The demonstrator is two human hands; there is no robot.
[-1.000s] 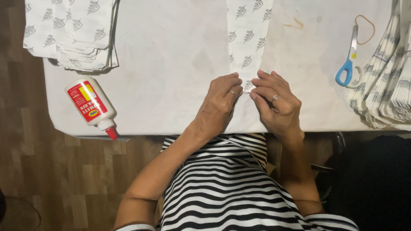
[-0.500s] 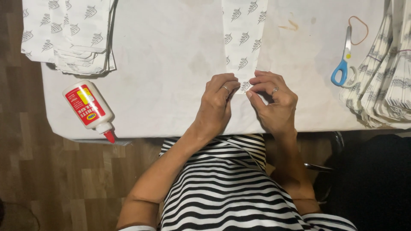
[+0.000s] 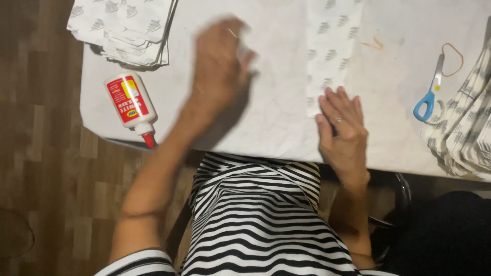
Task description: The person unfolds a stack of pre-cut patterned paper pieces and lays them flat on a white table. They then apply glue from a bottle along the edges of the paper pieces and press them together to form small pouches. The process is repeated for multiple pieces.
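On the white table, near its front edge, lies a long printed paper strip, flat. Right hand rests on strip's near end, fingers spread and flat, pressing, not grasping. Left hand is raised over table left of strip, motion-blurred; a small pale scrap appears at its fingertips, grip cannot be told. Glue bottle lies on its side at left edge, red tip toward person. Stack of printed paper behind it. Blue-handled scissors lie right of strip.
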